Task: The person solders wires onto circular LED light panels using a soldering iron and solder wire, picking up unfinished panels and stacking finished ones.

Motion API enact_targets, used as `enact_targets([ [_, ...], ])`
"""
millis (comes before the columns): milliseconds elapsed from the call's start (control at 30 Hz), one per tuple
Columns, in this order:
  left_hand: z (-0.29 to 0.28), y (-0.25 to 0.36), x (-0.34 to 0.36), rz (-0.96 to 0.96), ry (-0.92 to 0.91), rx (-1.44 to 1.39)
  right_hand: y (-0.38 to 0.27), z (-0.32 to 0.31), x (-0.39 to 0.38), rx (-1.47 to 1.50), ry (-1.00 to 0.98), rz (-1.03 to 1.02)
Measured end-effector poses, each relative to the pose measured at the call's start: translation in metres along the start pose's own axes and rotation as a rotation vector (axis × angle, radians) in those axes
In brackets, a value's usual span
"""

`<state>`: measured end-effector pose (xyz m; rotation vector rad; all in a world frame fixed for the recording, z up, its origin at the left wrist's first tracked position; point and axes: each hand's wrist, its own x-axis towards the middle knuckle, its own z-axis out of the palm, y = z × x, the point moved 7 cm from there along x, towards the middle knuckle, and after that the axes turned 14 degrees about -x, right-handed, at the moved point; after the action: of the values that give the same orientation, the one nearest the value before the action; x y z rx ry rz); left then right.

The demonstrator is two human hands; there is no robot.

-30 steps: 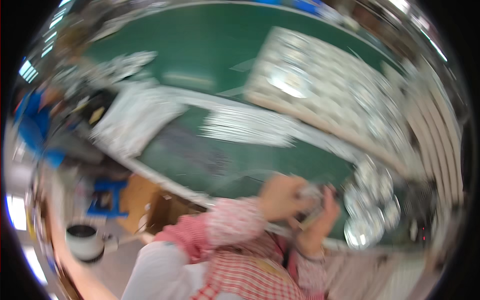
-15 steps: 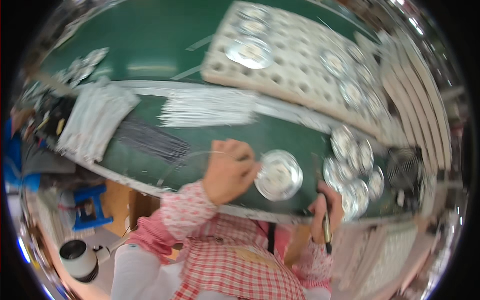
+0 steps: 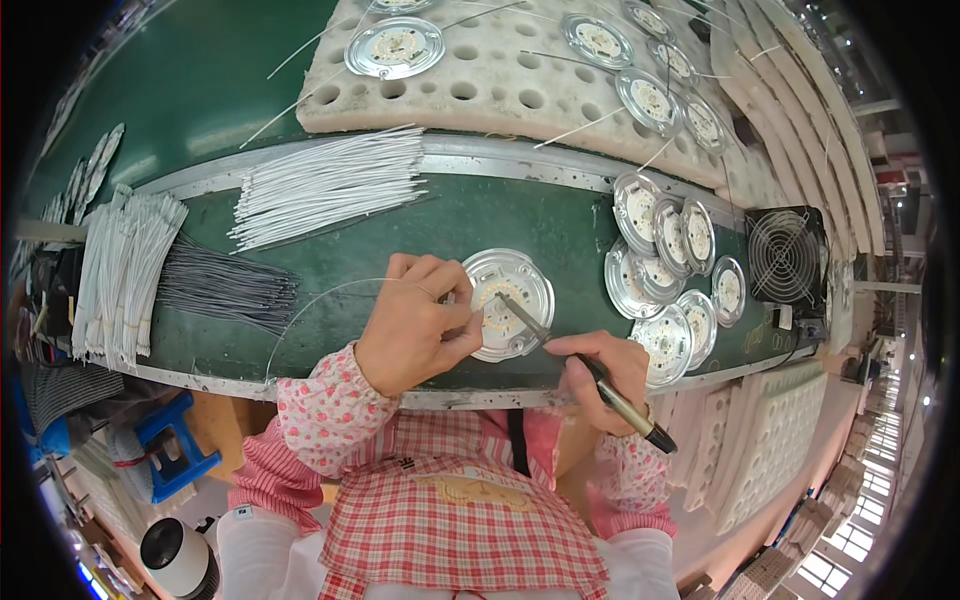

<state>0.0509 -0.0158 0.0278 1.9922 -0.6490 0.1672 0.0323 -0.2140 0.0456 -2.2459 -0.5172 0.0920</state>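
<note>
My left hand (image 3: 415,330) pinches a thin pale wire (image 3: 300,312) at the left side of a round silver plate with an LED board (image 3: 515,285); the wire arcs back over the green bench. My right hand (image 3: 610,365) grips a soldering iron (image 3: 625,405) with a dark-and-gold handle, its thin metal tip reaching onto the board near its middle, beside my left fingertips. Whether the tip touches the board I cannot tell. Several similar LED plates (image 3: 665,345) lie overlapping to the right of my right hand.
White wire bundles (image 3: 325,185) and dark wires (image 3: 225,285) lie on the bench (image 3: 190,380). A foam tray (image 3: 480,100) holds more plates at the back. A fan (image 3: 785,255) is at right; a blue stool (image 3: 170,450) and white appliance (image 3: 175,560) are at lower left.
My hands, together a second ago, separated, and the central plate came into view. Since half a second ago, my right hand moved left and up, bringing the iron's tip over that plate.
</note>
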Motion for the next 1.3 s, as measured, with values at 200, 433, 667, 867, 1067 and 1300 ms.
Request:
enact_targets([
  [200, 0.004, -0.001, 0.002, 0.016, -0.022, 0.019, -0.011, -0.003, 0.007, -0.122, 0.025, -0.234],
  [433, 0.01, 0.005, 0.006, 0.033, -0.034, 0.094, 0.017, -0.001, 0.005, 0.245, -0.058, 0.248],
  [667, 0.017, 0.009, 0.011, 0.11, -0.029, 0.199, 0.032, -0.001, 0.001, 0.16, -0.195, 0.183],
  [867, 0.018, 0.001, 0.011, 0.096, -0.043, 0.15, 0.036, 0.0, 0.003, 0.246, -0.195, 0.213],
  [1067, 0.019, 0.008, 0.009, 0.137, -0.041, 0.18, 0.036, 0.003, -0.008, 0.301, -0.145, 0.276],
  [1300, 0.018, 0.003, -0.01, 0.201, -0.121, 0.382, 0.037, 0.011, -0.019, 0.353, -0.055, 0.355],
])
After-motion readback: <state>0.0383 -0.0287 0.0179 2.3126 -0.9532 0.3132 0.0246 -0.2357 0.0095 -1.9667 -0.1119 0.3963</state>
